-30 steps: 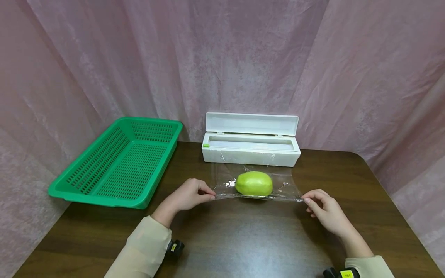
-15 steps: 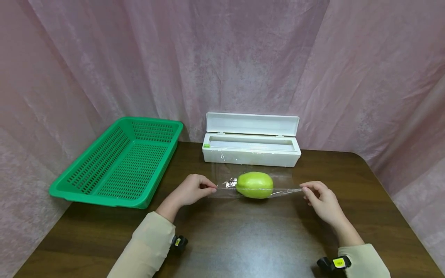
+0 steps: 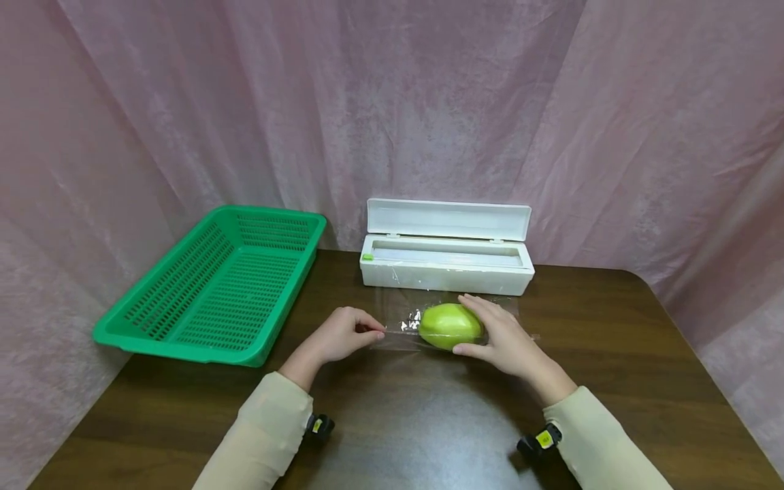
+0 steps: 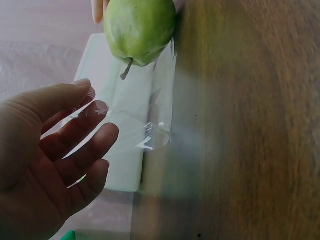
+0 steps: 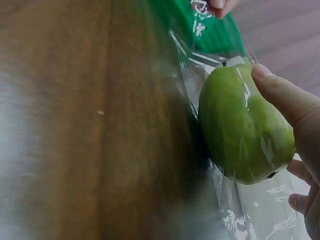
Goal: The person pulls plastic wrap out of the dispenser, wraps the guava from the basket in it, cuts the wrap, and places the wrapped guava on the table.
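A smooth green fruit (image 3: pixel 450 325) with a short dark stem lies on clear plastic wrap (image 3: pixel 401 340), a fold of which crosses over it. To its left, my left hand (image 3: pixel 343 335) pinches the edge of the wrap between thumb and fingers; the film (image 4: pixel 92 111) shows at its fingertips in the left wrist view. My right hand (image 3: pixel 505 338) holds the fruit's right end through the film, thumb at the front and fingers at the back. In the right wrist view the thumb (image 5: pixel 280 92) lies against the film-covered fruit, with the other fingers partly hidden behind it.
Behind the fruit stands a white wrap dispenser (image 3: pixel 447 275), lid (image 3: pixel 449 219) raised, the film running from its front. A green perforated basket (image 3: pixel 184 355) sits at the left of the brown wooden table (image 3: pixel 392 435). A pink curtain (image 3: pixel 441 102) hangs behind.
Both hands first lifted the wrap's front edge back over the fruit. My right hand then let go of its corner and moved left onto the fruit; my left hand keeps its pinch.
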